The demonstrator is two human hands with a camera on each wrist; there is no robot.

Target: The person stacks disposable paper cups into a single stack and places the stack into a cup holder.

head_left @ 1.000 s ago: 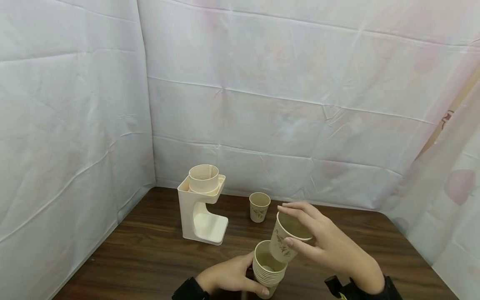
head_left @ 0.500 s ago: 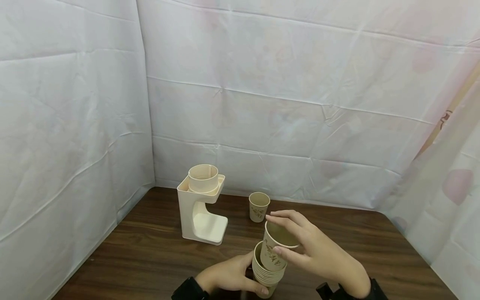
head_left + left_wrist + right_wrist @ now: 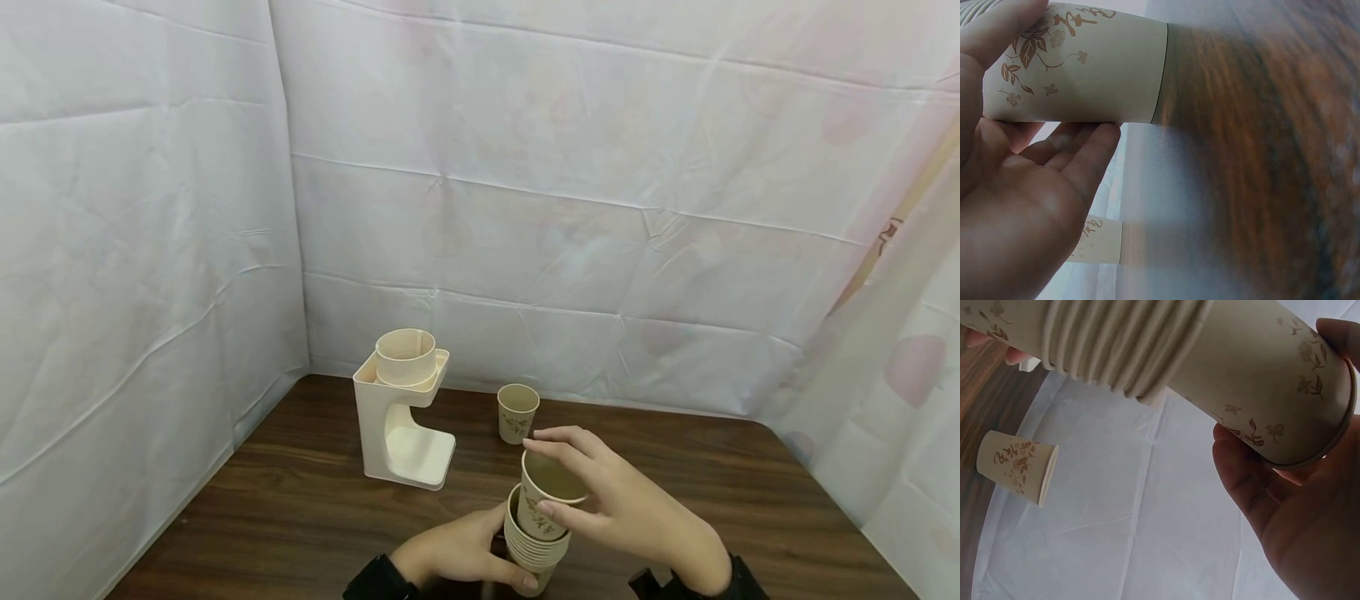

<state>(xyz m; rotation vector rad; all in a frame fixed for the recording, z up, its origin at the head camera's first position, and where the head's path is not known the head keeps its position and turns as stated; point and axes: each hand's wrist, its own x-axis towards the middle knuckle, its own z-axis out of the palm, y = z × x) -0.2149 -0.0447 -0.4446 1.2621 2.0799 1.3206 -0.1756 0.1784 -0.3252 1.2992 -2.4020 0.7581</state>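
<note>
My left hand (image 3: 468,552) grips a stack of beige paper cups (image 3: 534,557) low down, near the front of the table. In the left wrist view, fingers and thumb wrap the leaf-printed lowest cup (image 3: 1104,69), whose base is at the wooden surface. Above the stack, my right hand (image 3: 611,500) holds one paper cup (image 3: 542,518) near its rim, between thumb and fingers. That cup's lower part sits inside the stack's top cup, its upper part standing well clear of the piled rims (image 3: 1116,347) in the right wrist view.
A single paper cup (image 3: 516,417) stands upright behind the stack. Left of it is a cream C-shaped stand (image 3: 372,429) with a round holder (image 3: 406,358) on top. White cloth (image 3: 480,233) hangs behind and left of the dark wooden table (image 3: 300,508).
My right hand has moved left and down, taking its cup from over the stack's edge into the top cup. My left hand and the stack have stayed in place.
</note>
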